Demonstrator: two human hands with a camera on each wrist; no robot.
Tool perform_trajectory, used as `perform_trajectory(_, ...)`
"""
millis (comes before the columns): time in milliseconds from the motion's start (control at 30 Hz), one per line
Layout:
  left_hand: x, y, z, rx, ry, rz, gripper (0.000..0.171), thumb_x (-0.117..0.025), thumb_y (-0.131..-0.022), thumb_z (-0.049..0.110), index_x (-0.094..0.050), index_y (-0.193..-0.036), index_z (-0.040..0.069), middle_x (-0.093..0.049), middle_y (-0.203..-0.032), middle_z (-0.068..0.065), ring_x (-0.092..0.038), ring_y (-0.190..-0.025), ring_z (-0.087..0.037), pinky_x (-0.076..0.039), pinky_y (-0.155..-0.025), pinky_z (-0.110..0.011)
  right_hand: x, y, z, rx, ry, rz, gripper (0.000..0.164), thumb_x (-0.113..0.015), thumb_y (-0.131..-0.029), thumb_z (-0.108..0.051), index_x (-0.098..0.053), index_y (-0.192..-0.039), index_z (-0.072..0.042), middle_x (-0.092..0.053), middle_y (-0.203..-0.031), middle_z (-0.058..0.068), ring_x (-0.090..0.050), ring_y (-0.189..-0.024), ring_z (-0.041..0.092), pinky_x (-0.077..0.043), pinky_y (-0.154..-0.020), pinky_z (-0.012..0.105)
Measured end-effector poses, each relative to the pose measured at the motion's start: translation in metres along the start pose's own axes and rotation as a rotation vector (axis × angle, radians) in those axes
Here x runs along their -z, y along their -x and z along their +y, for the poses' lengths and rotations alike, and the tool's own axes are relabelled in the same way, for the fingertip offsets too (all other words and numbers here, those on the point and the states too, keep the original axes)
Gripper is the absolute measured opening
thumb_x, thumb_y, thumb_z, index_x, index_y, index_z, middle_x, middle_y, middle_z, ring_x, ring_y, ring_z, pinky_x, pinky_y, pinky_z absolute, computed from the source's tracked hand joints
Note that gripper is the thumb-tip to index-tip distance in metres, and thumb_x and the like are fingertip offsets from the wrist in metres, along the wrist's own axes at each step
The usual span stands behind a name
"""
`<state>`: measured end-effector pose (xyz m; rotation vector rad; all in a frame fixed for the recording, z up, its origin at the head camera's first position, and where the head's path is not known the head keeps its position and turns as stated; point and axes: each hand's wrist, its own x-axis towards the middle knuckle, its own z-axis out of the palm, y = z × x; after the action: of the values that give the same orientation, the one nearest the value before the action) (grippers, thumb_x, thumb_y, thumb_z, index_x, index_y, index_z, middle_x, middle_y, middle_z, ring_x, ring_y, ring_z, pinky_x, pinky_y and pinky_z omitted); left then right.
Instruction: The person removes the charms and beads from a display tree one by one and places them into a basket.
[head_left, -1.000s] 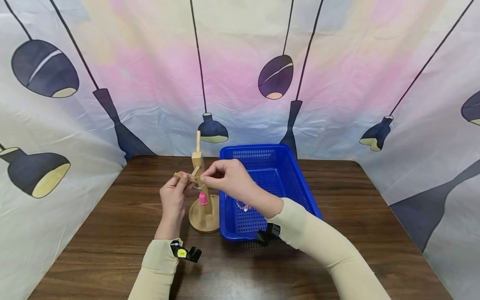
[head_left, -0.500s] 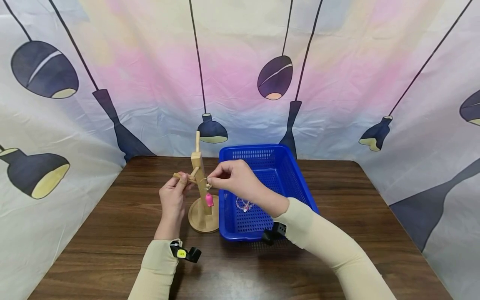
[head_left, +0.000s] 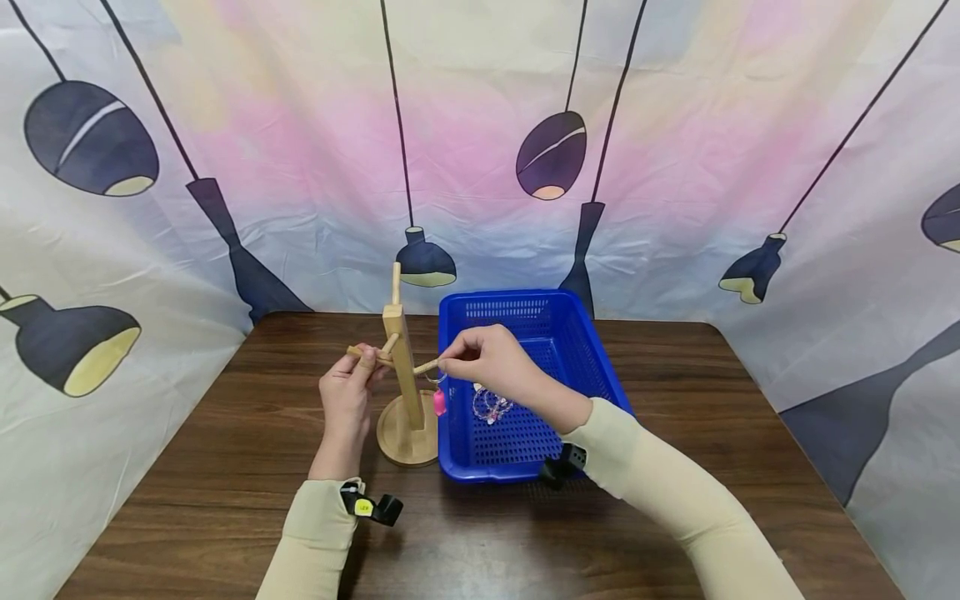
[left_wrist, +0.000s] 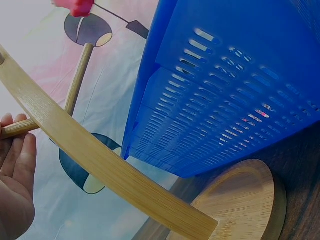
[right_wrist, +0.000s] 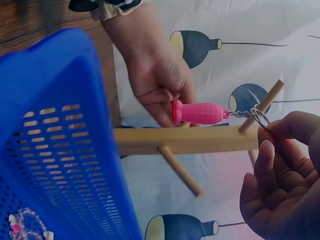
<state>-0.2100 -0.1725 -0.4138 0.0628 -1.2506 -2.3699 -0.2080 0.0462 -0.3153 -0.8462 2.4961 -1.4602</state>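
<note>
A pink keychain [head_left: 440,402] hangs by a short chain from a metal ring [right_wrist: 261,118]. My right hand [head_left: 483,362] pinches that ring at the tip of a right-hand peg [head_left: 427,367] on a wooden peg stand [head_left: 406,375]. Whether the ring is around the peg or only beside it I cannot tell. On the other side of the post, my left hand [head_left: 348,390] grips another peg [left_wrist: 17,129] between thumb and fingers. The stand's round base [left_wrist: 240,200] rests on the table, and the post leans slightly in the head view.
Right beside the stand is a blue plastic basket [head_left: 540,477] with slotted walls. Beaded bracelets [head_left: 491,407] lie inside it. The brown wooden table [head_left: 225,442] ends at a printed cloth backdrop [head_left: 322,167].
My right hand has moved to the right with the keychain, from beside the post out to the peg's tip, uncovering that peg. The left hand has kept its grip in place.
</note>
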Motion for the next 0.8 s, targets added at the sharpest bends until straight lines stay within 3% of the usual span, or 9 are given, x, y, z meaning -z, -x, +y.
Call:
perform_trajectory(333, 0.001, 0.000, 0.000, 0.007, 0.028, -0.003, 0.018, -0.068, -0.096, 0.002, -0.071, -0.079, 0.009, -0.074, -0.075, 0.004, -0.072, -0.069, -0.002, -0.063, -0.065, -0.014, 0.010, 0.001, 0.017, -0.014, 0.028, 0.013, 0.012, -0.072, -0.092, -0.007, -0.078, -0.095, 0.002, -0.075, -0.088, 0.015, -0.048, -0.064, 0.008, -0.038, -0.055, 0.016)
perform_trajectory(800, 0.000, 0.000, -0.001, -0.011, 0.023, -0.002, 0.017, -0.070, -0.095, 0.005, -0.071, -0.079, 0.010, -0.074, -0.076, 0.003, -0.071, -0.068, -0.002, -0.062, -0.063, -0.013, 0.023, 0.000, 0.033, -0.074, 0.088, -0.032, 0.012, -0.072, -0.092, -0.008, -0.078, -0.095, 0.002, -0.077, -0.087, 0.012, -0.047, -0.066, 0.009, -0.038, -0.058, 0.018)
